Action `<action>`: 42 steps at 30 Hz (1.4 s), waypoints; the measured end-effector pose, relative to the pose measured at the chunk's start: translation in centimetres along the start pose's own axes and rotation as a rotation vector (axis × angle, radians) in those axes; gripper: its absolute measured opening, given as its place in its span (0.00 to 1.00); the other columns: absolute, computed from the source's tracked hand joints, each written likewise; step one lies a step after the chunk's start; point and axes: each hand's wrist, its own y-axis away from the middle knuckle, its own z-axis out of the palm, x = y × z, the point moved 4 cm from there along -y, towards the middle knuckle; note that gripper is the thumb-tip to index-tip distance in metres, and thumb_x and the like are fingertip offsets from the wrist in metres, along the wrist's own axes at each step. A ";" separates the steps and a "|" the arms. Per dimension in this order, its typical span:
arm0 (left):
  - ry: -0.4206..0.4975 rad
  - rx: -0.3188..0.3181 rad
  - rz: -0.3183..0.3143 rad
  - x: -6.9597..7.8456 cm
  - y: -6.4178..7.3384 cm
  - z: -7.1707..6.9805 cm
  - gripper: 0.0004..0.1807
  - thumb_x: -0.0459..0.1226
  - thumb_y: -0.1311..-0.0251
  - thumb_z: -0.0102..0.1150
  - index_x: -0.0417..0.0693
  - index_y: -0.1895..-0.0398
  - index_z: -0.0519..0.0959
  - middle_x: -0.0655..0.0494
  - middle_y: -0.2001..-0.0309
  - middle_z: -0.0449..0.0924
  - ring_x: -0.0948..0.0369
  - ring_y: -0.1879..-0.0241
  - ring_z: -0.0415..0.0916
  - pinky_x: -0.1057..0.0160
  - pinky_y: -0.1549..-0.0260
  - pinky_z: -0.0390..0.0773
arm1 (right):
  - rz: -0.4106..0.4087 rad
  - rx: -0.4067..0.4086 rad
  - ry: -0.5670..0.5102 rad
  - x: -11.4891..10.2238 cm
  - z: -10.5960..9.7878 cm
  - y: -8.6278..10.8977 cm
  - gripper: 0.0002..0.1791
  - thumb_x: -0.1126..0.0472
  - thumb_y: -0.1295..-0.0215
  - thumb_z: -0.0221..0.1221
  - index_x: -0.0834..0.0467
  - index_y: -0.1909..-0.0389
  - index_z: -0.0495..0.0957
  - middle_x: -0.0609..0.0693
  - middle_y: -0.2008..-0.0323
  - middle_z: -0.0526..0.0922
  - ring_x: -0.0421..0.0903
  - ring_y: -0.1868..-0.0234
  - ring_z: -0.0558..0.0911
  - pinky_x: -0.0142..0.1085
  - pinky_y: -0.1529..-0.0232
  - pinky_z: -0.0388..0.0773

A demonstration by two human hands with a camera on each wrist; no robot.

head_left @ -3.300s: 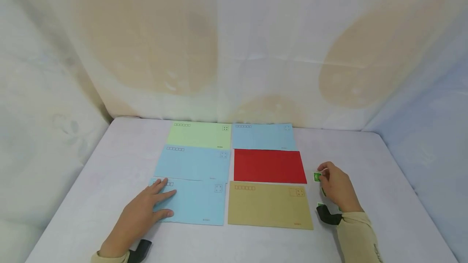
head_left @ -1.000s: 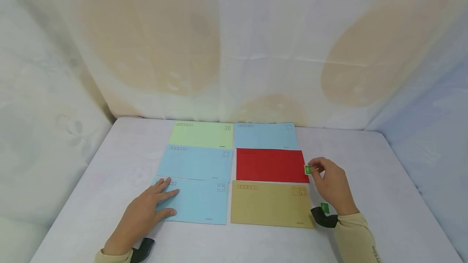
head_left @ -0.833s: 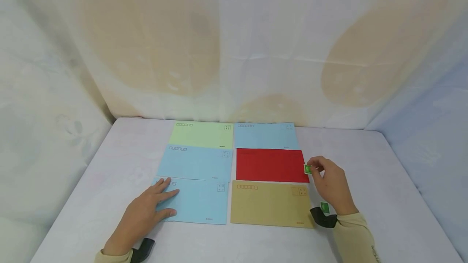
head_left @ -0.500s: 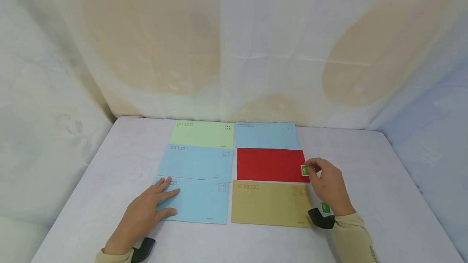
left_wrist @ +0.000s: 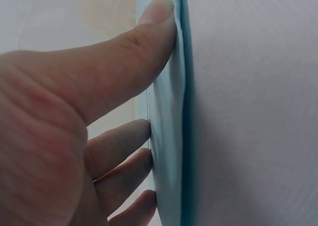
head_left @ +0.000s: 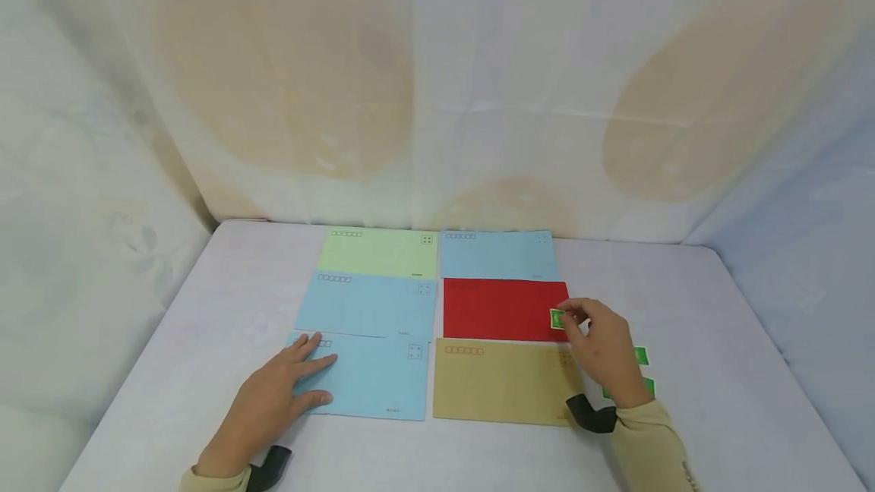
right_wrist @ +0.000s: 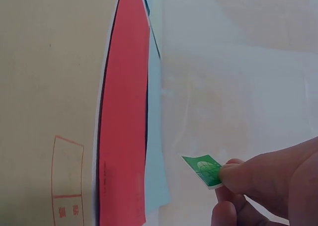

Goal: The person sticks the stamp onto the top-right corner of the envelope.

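Note:
My right hand (head_left: 604,351) pinches a small green stamp (head_left: 557,319) between thumb and fingers. In the head view it covers part of the right end of a red envelope (head_left: 495,310); the right wrist view shows the stamp (right_wrist: 202,169) raised clear of the paper. Spread fingers of my left hand (head_left: 266,393) rest on the near-left blue envelope (head_left: 376,382). Its thumb (left_wrist: 149,42) lies along that envelope's edge in the left wrist view. Below the right hand, a tan envelope (head_left: 502,389) bears a printed stamp box, partly hidden in the head view.
Two more blue envelopes (head_left: 365,306) (head_left: 497,255) and a light green envelope (head_left: 376,253) complete two columns on the white table (head_left: 724,370). Several green stamps (head_left: 640,356) lie right of the tan envelope, partly behind my right wrist. A cloth backdrop (head_left: 478,97) rises behind.
My right hand has picked the stamp up from the table and carried it left to the red envelope's right end. More loose stamps show behind the wrist. My left hand stays put.

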 end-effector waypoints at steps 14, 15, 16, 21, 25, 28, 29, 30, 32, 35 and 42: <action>-0.008 0.014 0.012 -0.1 -0.1 0.1 0.33 0.48 0.51 0.75 0.50 0.39 0.82 0.44 0.29 0.67 0.42 0.28 0.61 0.38 0.40 0.71 | 0.053 -0.055 -0.063 -2.0 1.3 0.0 0.09 0.71 0.38 0.66 0.64 0.57 0.83 0.53 0.66 0.82 0.47 0.68 0.75 0.30 0.77 0.71; -0.007 0.014 0.013 -0.1 -0.1 0.1 0.33 0.48 0.50 0.75 0.49 0.39 0.82 0.44 0.29 0.67 0.42 0.28 0.61 0.38 0.40 0.71 | 0.054 -0.061 -0.063 -2.3 1.5 0.0 0.09 0.71 0.38 0.66 0.64 0.57 0.83 0.53 0.66 0.82 0.47 0.68 0.75 0.30 0.76 0.71; -0.006 0.015 0.014 -0.1 -0.1 0.1 0.33 0.48 0.50 0.75 0.50 0.39 0.82 0.44 0.29 0.67 0.42 0.28 0.61 0.38 0.40 0.71 | 0.050 -0.065 -0.066 -2.5 1.6 -0.1 0.09 0.71 0.38 0.66 0.64 0.57 0.83 0.53 0.66 0.83 0.47 0.68 0.76 0.30 0.75 0.71; -0.005 0.009 0.014 -0.1 -0.2 0.2 0.33 0.48 0.50 0.75 0.50 0.39 0.82 0.44 0.29 0.67 0.43 0.28 0.61 0.38 0.39 0.70 | 0.025 -0.074 -0.086 -3.6 2.3 -0.4 0.09 0.70 0.39 0.66 0.62 0.58 0.84 0.51 0.66 0.83 0.46 0.67 0.76 0.32 0.71 0.75; -0.009 0.008 0.012 -0.1 -0.2 0.2 0.33 0.48 0.51 0.75 0.50 0.39 0.82 0.44 0.29 0.67 0.43 0.28 0.60 0.38 0.39 0.70 | 0.008 -0.076 -0.106 -4.4 3.0 -0.5 0.09 0.70 0.39 0.67 0.62 0.58 0.84 0.51 0.66 0.83 0.45 0.67 0.77 0.32 0.70 0.76; -0.010 0.010 0.012 -0.1 -0.1 0.2 0.33 0.48 0.51 0.75 0.50 0.39 0.82 0.44 0.29 0.67 0.43 0.28 0.60 0.38 0.39 0.70 | 0.001 -0.073 -0.122 -5.2 3.5 -0.6 0.09 0.70 0.40 0.68 0.61 0.59 0.84 0.50 0.66 0.83 0.45 0.67 0.77 0.31 0.70 0.76; -0.009 0.011 0.014 -0.1 -0.1 0.2 0.33 0.48 0.51 0.75 0.50 0.39 0.82 0.44 0.29 0.67 0.43 0.28 0.60 0.38 0.39 0.70 | -0.003 -0.069 -0.126 -5.4 3.6 -0.6 0.09 0.70 0.41 0.68 0.61 0.59 0.85 0.50 0.67 0.83 0.44 0.67 0.77 0.31 0.70 0.76; -0.007 0.013 0.015 -0.1 0.0 0.2 0.33 0.48 0.51 0.75 0.50 0.39 0.82 0.44 0.29 0.67 0.43 0.28 0.60 0.38 0.39 0.70 | -0.006 -0.066 -0.131 -5.7 3.8 -0.6 0.09 0.70 0.41 0.68 0.61 0.59 0.85 0.49 0.67 0.83 0.44 0.68 0.77 0.31 0.71 0.76; -0.002 0.018 0.016 -0.1 0.0 0.2 0.33 0.48 0.51 0.75 0.50 0.39 0.82 0.45 0.29 0.67 0.43 0.28 0.60 0.38 0.40 0.71 | -0.022 -0.053 -0.150 -6.2 4.2 -0.6 0.09 0.70 0.42 0.68 0.60 0.60 0.85 0.49 0.68 0.83 0.44 0.68 0.77 0.31 0.72 0.75; -0.001 0.019 0.016 -0.1 0.0 0.2 0.33 0.48 0.51 0.75 0.50 0.39 0.82 0.45 0.29 0.67 0.43 0.28 0.60 0.38 0.39 0.71 | -0.039 -0.038 -0.175 -6.8 4.9 -0.6 0.09 0.71 0.42 0.69 0.60 0.61 0.85 0.48 0.69 0.83 0.43 0.70 0.77 0.30 0.74 0.73; -0.023 0.015 0.017 -0.1 -0.1 0.3 0.33 0.49 0.51 0.75 0.50 0.39 0.82 0.45 0.29 0.67 0.43 0.28 0.61 0.38 0.40 0.71 | -0.014 -0.049 -0.199 -7.7 6.2 -0.4 0.09 0.68 0.42 0.70 0.59 0.60 0.86 0.47 0.69 0.83 0.42 0.70 0.77 0.29 0.73 0.75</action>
